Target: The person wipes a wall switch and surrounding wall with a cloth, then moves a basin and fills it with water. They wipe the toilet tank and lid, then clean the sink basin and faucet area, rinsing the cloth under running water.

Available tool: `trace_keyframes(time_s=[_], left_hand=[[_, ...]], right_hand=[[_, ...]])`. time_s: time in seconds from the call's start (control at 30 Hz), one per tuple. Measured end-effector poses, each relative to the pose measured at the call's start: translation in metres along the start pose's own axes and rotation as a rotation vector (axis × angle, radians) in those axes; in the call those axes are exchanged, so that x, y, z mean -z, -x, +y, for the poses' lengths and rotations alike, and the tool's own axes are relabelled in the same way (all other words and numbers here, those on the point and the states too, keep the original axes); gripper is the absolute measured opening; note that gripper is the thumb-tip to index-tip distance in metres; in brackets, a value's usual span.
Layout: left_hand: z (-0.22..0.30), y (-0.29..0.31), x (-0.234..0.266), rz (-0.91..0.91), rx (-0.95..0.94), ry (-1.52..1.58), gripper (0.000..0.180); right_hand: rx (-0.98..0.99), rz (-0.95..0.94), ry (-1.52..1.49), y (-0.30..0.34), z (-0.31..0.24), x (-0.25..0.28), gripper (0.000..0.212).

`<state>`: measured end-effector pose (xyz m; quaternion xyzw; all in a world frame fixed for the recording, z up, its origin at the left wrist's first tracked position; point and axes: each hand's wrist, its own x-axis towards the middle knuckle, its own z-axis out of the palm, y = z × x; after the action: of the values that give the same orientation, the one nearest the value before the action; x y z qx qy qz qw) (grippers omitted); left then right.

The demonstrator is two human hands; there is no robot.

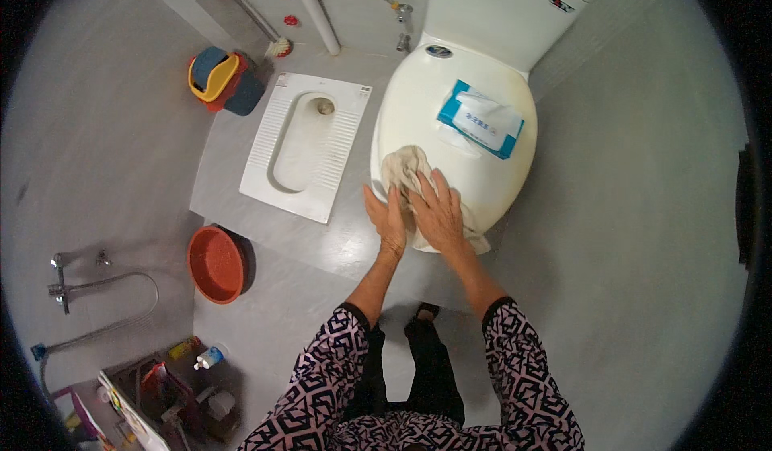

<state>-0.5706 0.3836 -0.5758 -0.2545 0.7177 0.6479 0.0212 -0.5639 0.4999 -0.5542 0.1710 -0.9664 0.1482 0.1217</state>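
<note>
A crumpled beige cloth (408, 161) lies on the near part of a closed white toilet lid (410, 113), its lower end draped over the front rim. My right hand (438, 218) rests flat on the cloth with its fingers spread. At the left edge of the lid, my left hand (388, 222) is open, thumb and fingers apart, against the cloth's side. Farther back on the lid sits a blue-and-white soft pack of wipes (486, 121), tilted to the right, with a white sheet showing at its near side.
Left of the toilet is a white squat pan (301, 145) set in the grey floor. Behind it stand a small bin with a yellow rim (217, 81) and a red-handled brush (253, 21). A red basin (217, 264) and a crate of bottles (165, 395) stand at the left.
</note>
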Motion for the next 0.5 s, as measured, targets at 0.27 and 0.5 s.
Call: trace_keyframes(time_s=[0.27,0.5], left_hand=[[-0.028,0.016,0.011,-0.283,0.457,0.407,0.107],[-0.02,0.018,0.022,-0.343,0.63,0.63,0.109]], right_hand=[[0.01,0.192,0.064,-0.112,0.021,-0.057,0.042],[0.105,0.021,0.08,-0.131,0.012,-0.071,0.024]])
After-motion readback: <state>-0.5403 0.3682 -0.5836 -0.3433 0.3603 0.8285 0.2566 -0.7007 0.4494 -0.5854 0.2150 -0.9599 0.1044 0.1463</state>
